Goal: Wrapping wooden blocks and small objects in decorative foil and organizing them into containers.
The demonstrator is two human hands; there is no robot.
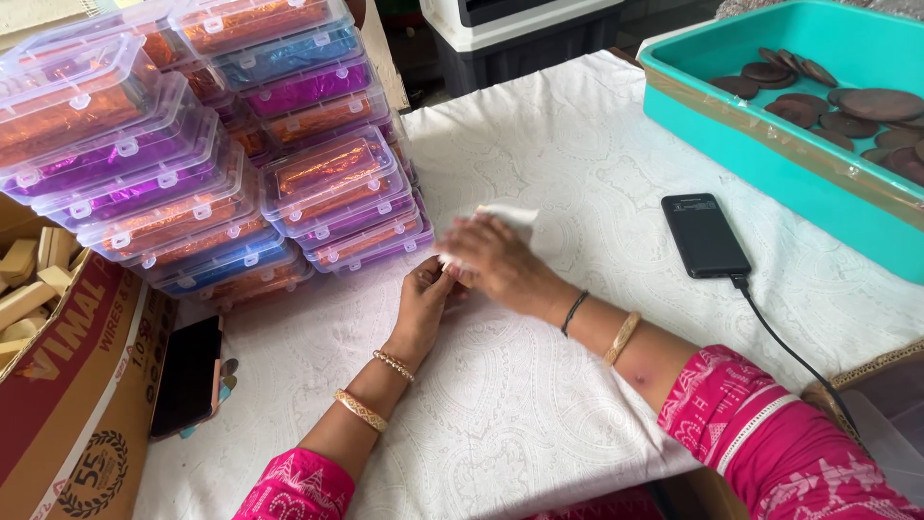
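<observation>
White patterned tablecloth (539, 385) covered the table, used here as landmark. At its far-left end stood a big stack of clear clip-lid boxes (192, 144) with orange, purple and blue foil inside. Off its left edge sat a brown cardboard carton (67, 404) with red lettering and a round wreath emblem, wooden blocks (29, 279) in it. A teal tray (770, 116) of dark round discs (847, 106) sat at the far-right corner. Black phone (705, 234) lay right of centre, cabled; another phone (188, 376) lay at the left edge. Mid-cloth, the right hand (496, 258) was blurred, fingers curled over a small white piece (505, 217); the left hand (423, 299) pinched something at its fingertips, touching the right. Judged best done with the left gripping steadily.
</observation>
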